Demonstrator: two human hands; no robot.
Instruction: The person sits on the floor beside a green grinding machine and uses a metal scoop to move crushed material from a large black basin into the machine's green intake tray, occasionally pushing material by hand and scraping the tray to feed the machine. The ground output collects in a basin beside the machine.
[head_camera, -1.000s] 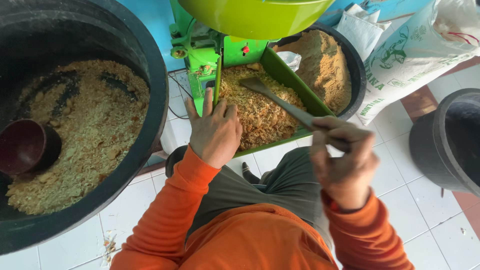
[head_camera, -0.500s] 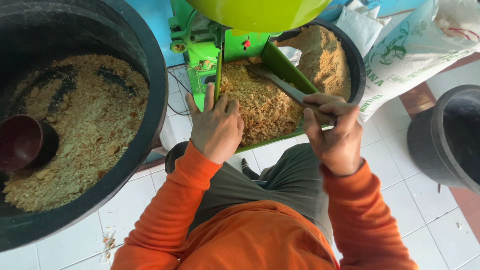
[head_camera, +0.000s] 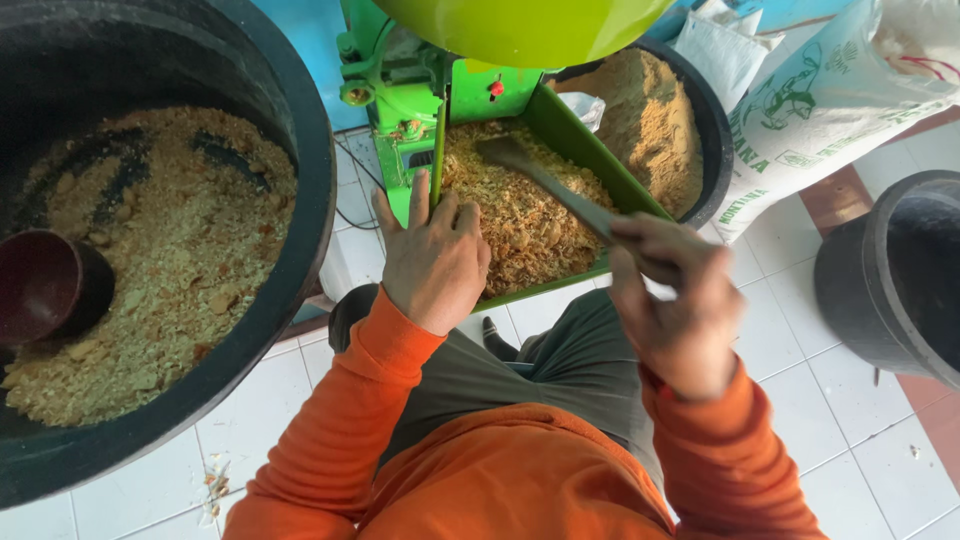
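The right hand (head_camera: 680, 310) is closed tight around the handle of a long grey scraper (head_camera: 545, 185). The flat end of the scraper rests in the crumbly yellow-brown mash (head_camera: 520, 215) near the top of the green tray (head_camera: 590, 150). Held out long like this, the tool can reach the mash while the fingers stay away from the machine.

The left hand (head_camera: 435, 255) lies flat with its fingers spread a little. It presses on the near left edge of the tray, by a thin green upright bar (head_camera: 438, 150). It looks like it is there to hold steady. It grips nothing. The two hands are apart, one on each side of the tray.

The mash looks dry, rough and flaky, like wet sawdust. The tray is smooth painted metal and slopes down from a bright green machine (head_camera: 410, 90) with a round green hopper (head_camera: 520, 25) on top.

Past the tray stands a black tub (head_camera: 700, 120) full of finer tan powder. On the left is a very big black tub (head_camera: 300, 200) with more coarse crumbs and a dark red scoop bowl (head_camera: 45, 290) lying in it. A white woven sack (head_camera: 830, 100) leans on the right, near another black bucket (head_camera: 880, 280). The floor has white tiles (head_camera: 860, 440). The person wears orange sleeves.
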